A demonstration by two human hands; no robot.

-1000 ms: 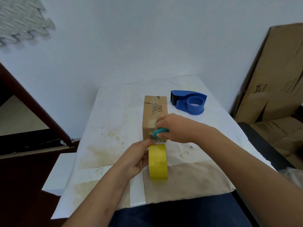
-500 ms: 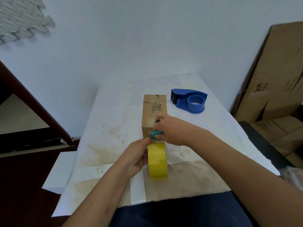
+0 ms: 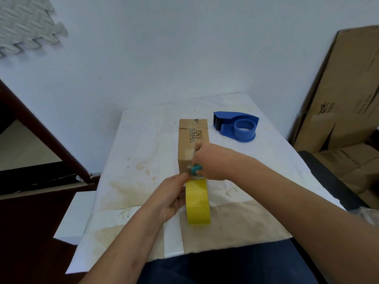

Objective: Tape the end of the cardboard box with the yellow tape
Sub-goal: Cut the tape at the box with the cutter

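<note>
1. Yellow tape roll (image 3: pixel 198 201).
2. Brown cardboard box (image 3: pixel 193 141), black lettering.
3. Teal tool (image 3: pixel 196 169).
4. Blue dispenser (image 3: pixel 238 126).
5. White table (image 3: pixel 143 144), tan stains.
6. Grey foam mat (image 3: pixel 26 23), ridged pattern.

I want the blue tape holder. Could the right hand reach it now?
Probably yes, but not freely: the right hand grips a teal tool at the box. Bare table lies between it and the holder.

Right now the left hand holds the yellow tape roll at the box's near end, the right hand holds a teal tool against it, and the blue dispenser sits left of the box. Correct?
One slip: the dispenser sits right of the box, as the head view shows. The left hand does hold the tape roll at the near end, and the right hand holds the teal tool there.
</note>
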